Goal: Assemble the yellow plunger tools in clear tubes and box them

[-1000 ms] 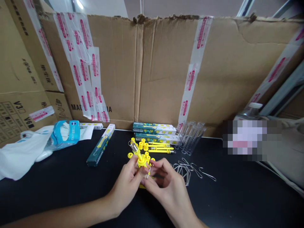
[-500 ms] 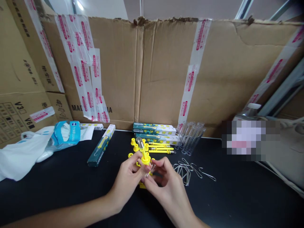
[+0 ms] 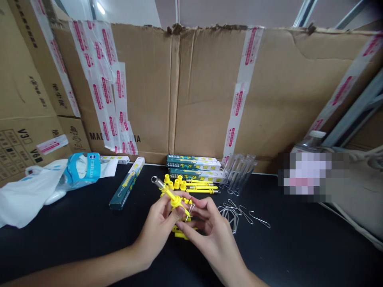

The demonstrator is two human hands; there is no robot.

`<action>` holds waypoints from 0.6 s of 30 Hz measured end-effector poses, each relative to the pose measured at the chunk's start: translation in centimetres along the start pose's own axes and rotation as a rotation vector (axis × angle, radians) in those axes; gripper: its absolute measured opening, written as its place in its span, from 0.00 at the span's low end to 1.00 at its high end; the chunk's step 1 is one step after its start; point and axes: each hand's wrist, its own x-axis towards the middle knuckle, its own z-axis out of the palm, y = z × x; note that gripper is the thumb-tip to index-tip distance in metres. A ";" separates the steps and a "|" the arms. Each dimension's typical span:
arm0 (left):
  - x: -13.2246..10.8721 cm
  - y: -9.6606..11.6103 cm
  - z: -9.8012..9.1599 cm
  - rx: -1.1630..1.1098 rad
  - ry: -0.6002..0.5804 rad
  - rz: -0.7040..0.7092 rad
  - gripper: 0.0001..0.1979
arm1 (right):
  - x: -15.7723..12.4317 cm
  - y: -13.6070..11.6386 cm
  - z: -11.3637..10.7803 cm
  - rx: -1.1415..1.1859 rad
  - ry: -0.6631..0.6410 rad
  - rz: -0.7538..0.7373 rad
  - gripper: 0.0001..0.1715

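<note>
Whereas it stood nearly upright earlier, the yellow plastic spring scale (image 3: 175, 200) now leans over, its metal ring end pointing far-left and its long axis slanting down toward near-right. The left hand (image 3: 158, 227) and right hand (image 3: 212, 235) both grasp it above the black bench (image 3: 284, 247), just left of loose wire hooks (image 3: 231, 215).

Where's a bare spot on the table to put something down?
The black tabletop has a bare patch right of the bent silver wire hooks, and another between the long green cardboard box and the left hand. It's crowded around the yellow plastic rods, the right hand and the clear plastic tubes.
</note>
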 end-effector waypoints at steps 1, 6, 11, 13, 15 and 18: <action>-0.1 0.1 0.1 -0.025 -0.019 -0.001 0.19 | 0.0 0.0 0.0 -0.005 0.009 -0.016 0.22; -0.3 0.2 -0.1 -0.069 -0.029 -0.012 0.21 | 0.0 0.0 0.0 0.084 -0.011 0.014 0.26; -0.1 -0.1 -0.2 -0.164 -0.078 -0.079 0.17 | 0.6 -0.8 -0.5 0.161 -0.048 0.056 0.16; -0.1 0.0 -0.1 -0.160 -0.083 -0.098 0.18 | 0.8 -1.2 -0.8 0.149 -0.054 0.087 0.19; 0.0 0.2 0.0 -0.151 -0.095 -0.109 0.19 | 0.9 -1.4 -1.1 0.159 -0.052 0.131 0.19; 0.0 0.2 0.0 -0.135 -0.107 -0.105 0.21 | 0.9 -1.4 -1.3 0.199 -0.036 0.196 0.19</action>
